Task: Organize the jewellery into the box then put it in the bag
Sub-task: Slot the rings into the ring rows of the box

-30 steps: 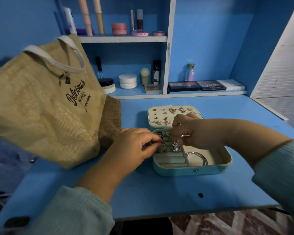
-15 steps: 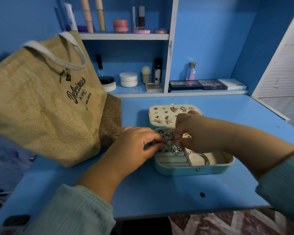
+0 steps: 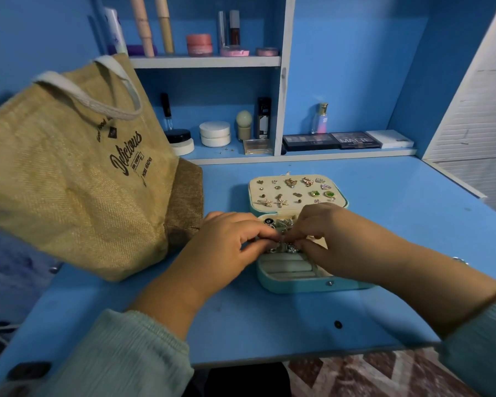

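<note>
Bag (image 3: pixel 69 179) stands left of box (image 3: pixel 298 285); cosmetics (image 3: pixel 215 133) on shelves behind

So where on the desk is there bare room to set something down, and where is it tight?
Bare desk lies right of the jewellery box, and along the front edge. It is crowded between the bag and the box, where the left hand and right hand meet over the rings.

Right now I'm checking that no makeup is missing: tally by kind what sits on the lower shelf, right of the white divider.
dark rectangular eyeshadow palettes: 2
clear glass perfume bottle with a gold cap: 1
flat white rectangular box: 1
Total: 4
</note>
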